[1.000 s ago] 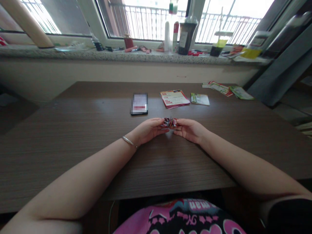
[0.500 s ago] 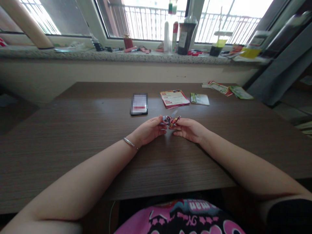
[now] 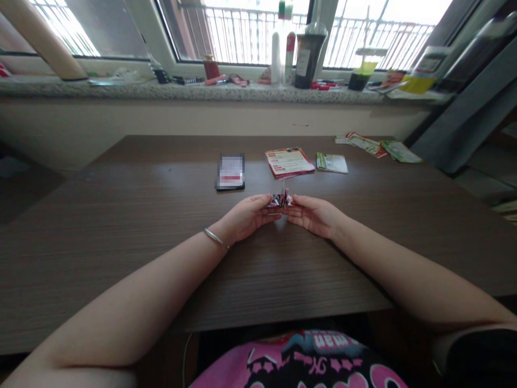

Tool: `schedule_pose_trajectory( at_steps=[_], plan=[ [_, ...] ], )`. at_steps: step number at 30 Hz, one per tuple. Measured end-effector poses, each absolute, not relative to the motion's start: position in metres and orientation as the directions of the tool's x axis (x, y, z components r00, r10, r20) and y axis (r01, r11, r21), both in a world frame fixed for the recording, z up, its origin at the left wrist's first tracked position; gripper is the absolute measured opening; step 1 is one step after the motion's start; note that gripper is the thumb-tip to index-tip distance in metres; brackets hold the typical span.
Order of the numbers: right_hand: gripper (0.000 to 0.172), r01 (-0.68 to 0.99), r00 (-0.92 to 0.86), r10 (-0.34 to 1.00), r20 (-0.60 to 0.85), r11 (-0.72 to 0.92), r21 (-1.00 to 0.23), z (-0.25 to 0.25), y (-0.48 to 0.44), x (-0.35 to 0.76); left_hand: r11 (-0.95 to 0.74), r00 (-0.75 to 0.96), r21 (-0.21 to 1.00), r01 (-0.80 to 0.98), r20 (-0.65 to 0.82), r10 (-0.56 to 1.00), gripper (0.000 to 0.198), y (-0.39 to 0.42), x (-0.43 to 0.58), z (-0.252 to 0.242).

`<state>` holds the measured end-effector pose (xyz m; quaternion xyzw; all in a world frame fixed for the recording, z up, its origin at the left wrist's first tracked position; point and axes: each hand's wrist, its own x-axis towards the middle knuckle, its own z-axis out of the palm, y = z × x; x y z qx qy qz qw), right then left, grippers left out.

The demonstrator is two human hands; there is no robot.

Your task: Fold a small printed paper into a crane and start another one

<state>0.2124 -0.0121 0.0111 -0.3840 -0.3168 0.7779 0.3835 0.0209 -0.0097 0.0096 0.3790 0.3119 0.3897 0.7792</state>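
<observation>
Between my two hands, just above the middle of the table, is a small folded piece of colourful printed paper (image 3: 279, 201), with a thin pale point sticking up from it. My left hand (image 3: 254, 214), a silver bangle on its wrist, pinches the left end between thumb and fingers. At the opposite end, my right hand (image 3: 313, 214) grips the paper the same way. The fingertips of both hands nearly meet beneath it. Fingers cover parts of the paper, so its full shape is hidden.
Beyond my hands on the brown table (image 3: 121, 237) lie a phone-like device with a blurred screen (image 3: 231, 171), a stack of printed sheets (image 3: 288, 162), a smaller green-white stack (image 3: 332, 163) and several loose leaflets (image 3: 367, 144). Bottles and cups line the stone windowsill (image 3: 242, 95).
The folded paper has turned slightly between my hands, and its pale point now stands more upright. My left fingers have stretched a little further to the right underneath.
</observation>
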Motion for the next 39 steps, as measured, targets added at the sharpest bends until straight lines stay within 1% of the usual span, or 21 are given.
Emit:
schedule_pose_trajectory(
  at_steps=[5,9,14,20,27,33,39],
  plan=[
    [0.016,-0.375,-0.387,0.845,-0.37,-0.51,-0.774,0.0106,-0.0106,0.2132,0.411,0.437,0.837,-0.36,-0.237,0.867,0.017,-0.0126,0.0227,0.0127],
    [0.015,-0.372,-0.388,0.841,-0.377,-0.517,-0.771,0.0107,-0.0099,0.2126,0.362,0.362,0.869,-0.337,-0.235,0.902,0.018,-0.0149,0.0232,0.0135],
    [0.016,-0.38,-0.404,0.833,-0.378,-0.529,-0.759,0.0094,-0.0084,0.2136,0.389,0.382,0.882,-0.265,-0.274,0.882,0.02,-0.0166,0.022,0.0168],
    [0.022,-0.405,-0.405,0.826,-0.393,-0.547,-0.733,0.009,-0.0079,0.2128,0.365,0.368,0.878,-0.309,-0.243,0.897,0.021,-0.0165,0.0235,0.0156],
    [0.02,-0.421,-0.403,0.842,-0.359,-0.519,-0.744,0.0083,-0.0094,0.212,0.384,0.401,0.861,-0.333,-0.239,0.884,0.019,-0.0145,0.0226,0.015],
    [0.021,-0.44,-0.391,0.854,-0.344,-0.502,-0.745,0.009,-0.0108,0.2106,0.431,0.421,0.812,-0.393,-0.258,0.87,0.018,-0.0138,0.0235,0.0126],
    [0.022,-0.484,-0.377,0.87,-0.319,-0.478,-0.733,0.0117,-0.0132,0.2078,0.466,0.418,0.766,-0.443,-0.283,0.863,0.022,-0.0149,0.0259,0.0128]
  ],
)
